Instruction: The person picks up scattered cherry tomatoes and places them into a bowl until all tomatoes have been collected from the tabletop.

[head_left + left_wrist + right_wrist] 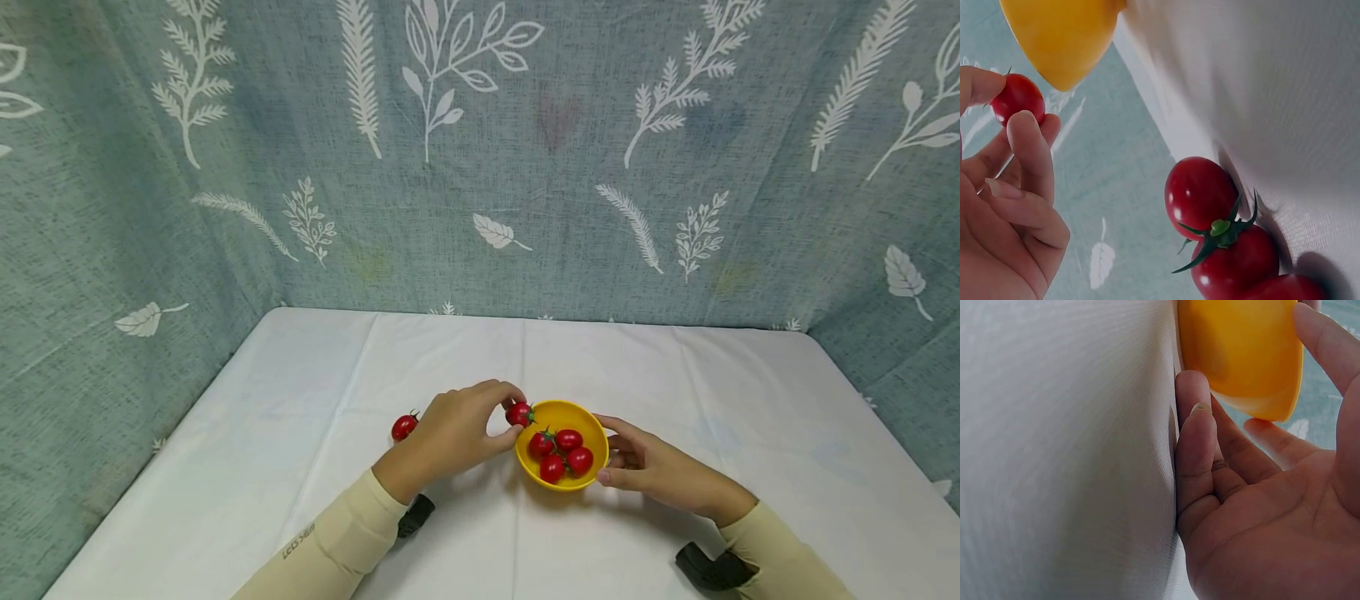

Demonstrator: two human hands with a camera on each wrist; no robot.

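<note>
Between thumb and fingertips, my left hand (453, 429) pinches a red cherry tomato (519, 414) at the left rim of a yellow bowl (527, 469). The left wrist view shows this held tomato (1019, 99) close to the bowl's outside wall (1063, 44). Several cherry tomatoes (552, 468) with green stems lie inside the bowl. My right hand (660, 471) holds the bowl from the right, its thumb at the rim and its fingers round the side. In the right wrist view the fingers (1194, 437) lie low along the cloth beside the bowl (1241, 356).
Left of the left hand, a loose cherry tomato (404, 427) lies on the white cloth (315, 367). The left wrist view shows several loose tomatoes (1200, 194) there, which the hand partly hides in the head view. A grey-green leaf-patterned curtain (420, 208) stands behind the table.
</note>
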